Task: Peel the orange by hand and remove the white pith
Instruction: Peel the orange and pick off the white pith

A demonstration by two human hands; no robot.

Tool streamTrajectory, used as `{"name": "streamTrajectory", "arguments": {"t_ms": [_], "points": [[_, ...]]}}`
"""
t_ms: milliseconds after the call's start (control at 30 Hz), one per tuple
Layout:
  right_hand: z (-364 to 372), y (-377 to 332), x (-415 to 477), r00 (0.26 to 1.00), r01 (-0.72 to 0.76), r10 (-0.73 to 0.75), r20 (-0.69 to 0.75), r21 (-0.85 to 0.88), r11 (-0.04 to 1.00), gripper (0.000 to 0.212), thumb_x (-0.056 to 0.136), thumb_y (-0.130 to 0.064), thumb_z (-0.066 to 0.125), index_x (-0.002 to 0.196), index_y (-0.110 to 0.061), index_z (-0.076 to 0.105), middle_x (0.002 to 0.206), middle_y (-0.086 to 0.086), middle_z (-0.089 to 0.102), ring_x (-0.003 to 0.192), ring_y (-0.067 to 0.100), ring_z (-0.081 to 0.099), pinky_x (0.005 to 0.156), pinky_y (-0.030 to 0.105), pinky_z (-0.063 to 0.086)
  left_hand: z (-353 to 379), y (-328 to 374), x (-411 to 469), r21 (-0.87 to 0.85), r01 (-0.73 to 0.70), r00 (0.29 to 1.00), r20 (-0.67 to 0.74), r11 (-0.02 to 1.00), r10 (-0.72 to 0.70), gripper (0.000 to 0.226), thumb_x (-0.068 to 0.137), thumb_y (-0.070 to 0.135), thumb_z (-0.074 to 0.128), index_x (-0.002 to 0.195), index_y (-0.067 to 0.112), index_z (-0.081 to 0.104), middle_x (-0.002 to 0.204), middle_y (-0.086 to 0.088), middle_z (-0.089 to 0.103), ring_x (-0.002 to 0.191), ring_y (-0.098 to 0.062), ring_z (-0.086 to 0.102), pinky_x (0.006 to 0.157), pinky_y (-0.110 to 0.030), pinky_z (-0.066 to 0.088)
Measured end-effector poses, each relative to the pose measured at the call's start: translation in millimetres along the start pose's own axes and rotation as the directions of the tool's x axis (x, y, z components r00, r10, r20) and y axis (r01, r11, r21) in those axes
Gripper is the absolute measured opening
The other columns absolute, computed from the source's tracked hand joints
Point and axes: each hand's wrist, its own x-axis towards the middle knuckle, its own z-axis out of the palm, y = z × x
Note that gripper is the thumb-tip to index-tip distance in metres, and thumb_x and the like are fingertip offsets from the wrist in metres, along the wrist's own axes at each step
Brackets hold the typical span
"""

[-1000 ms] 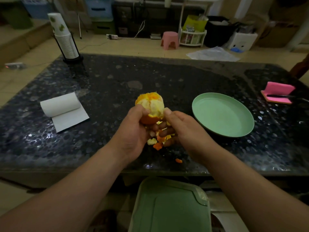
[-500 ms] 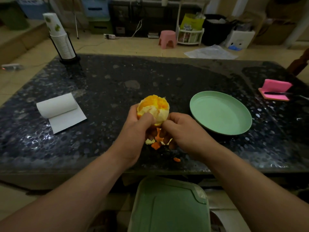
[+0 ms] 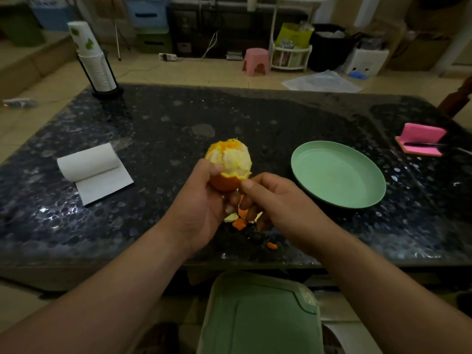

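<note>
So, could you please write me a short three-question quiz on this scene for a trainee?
1. True or false: the plate holds orange segments.
2. Where do the peel scraps lie? A: on the table, below the orange. B: on the plate. C: on the paper roll.
3. Which part of the orange still has its peel?
Key: 1 false; 2 A; 3 the bottom.
</note>
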Motion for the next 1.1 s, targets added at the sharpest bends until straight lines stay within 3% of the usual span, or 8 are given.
{"name": "streamTrajectory", "arguments": {"t_ms": [233,400,567,700,800,933,1100], "points": [[-3,-2,0,0.996,0.031,-0.039,-0.078,-0.109,0.994,0.048,0.108,-0.053,0.046,0.100,-0.011,0.067,0.083,0.003,0.074,0.064,0.010,0.066,0.061,0.035,0.054,2,2,-3,0.063,0.010,1.000,0.011,0.998,-0.011,0.037,0.102,0.028,0.039,0.116,0.004,0.064,0.089,-0.012,0.059,0.063,-0.016,0.047,0.051,-0.025,0.041],[-7,1,3,0.996,0.054,-0.067,-0.058,-0.201,0.978,0.041,0.112,-0.044,0.043,0.097,-0.013,0.065,0.086,0.004,0.074,0.067,0.011,0.067,0.064,0.038,0.055,-1,2,-1,0.083,0.008,1.000,0.020,0.997,-0.010,0.048,0.086,0.035,0.048,0.119,0.003,0.064,0.093,-0.016,0.058,0.063,-0.018,0.048,0.050,-0.026,0.041],[-4,5,8,0.986,0.054,-0.099,-0.132,-0.308,0.950,0.032,0.109,-0.027,0.045,0.085,-0.014,0.062,0.072,-0.002,0.063,0.064,0.013,0.057,0.063,0.045,0.051,3,-4,-2,0.112,-0.008,1.000,0.028,0.994,0.005,0.044,0.086,0.034,0.049,0.113,0.005,0.067,0.090,-0.013,0.061,0.062,-0.017,0.051,0.050,-0.026,0.041],[-5,7,8,0.992,0.022,-0.049,-0.113,-0.229,0.973,0.024,0.107,-0.018,0.046,0.092,-0.014,0.064,0.074,-0.001,0.070,0.065,0.014,0.066,0.062,0.043,0.051,5,-3,-1,0.047,0.017,1.000,0.011,0.999,-0.018,0.041,0.098,0.031,0.045,0.122,0.002,0.062,0.094,-0.015,0.062,0.063,-0.018,0.052,0.050,-0.026,0.040],[-2,7,8,0.995,-0.064,0.055,-0.084,-0.109,0.992,0.015,0.103,-0.016,0.052,0.110,-0.021,0.065,0.086,0.003,0.076,0.070,0.015,0.072,0.062,0.038,0.054,-2,-2,2,0.076,0.034,0.999,-0.044,0.996,-0.031,0.055,0.091,0.034,0.051,0.132,-0.003,0.056,0.103,-0.022,0.056,0.066,-0.020,0.053,0.054,-0.029,0.041],[-5,12,16,0.992,-0.044,0.029,-0.123,-0.123,0.991,0.029,0.097,-0.037,0.068,0.125,-0.035,0.063,0.107,-0.008,0.078,0.095,0.008,0.076,0.091,0.044,0.062,-8,-2,5,0.157,0.046,0.993,-0.113,0.987,-0.028,0.072,0.086,0.036,0.056,0.143,-0.007,0.047,0.106,-0.022,0.059,0.067,-0.020,0.058,0.056,-0.030,0.045],[-8,8,13,0.998,0.020,-0.023,-0.066,-0.040,0.999,0.049,0.096,-0.040,0.076,0.141,-0.032,0.058,0.125,-0.014,0.074,0.111,0.001,0.072,0.103,0.041,0.058,-8,2,5,0.158,0.043,0.995,-0.093,0.986,-0.029,0.059,0.096,0.035,0.052,0.138,-0.007,0.056,0.107,-0.022,0.060,0.068,-0.019,0.058,0.058,-0.028,0.047]]}}
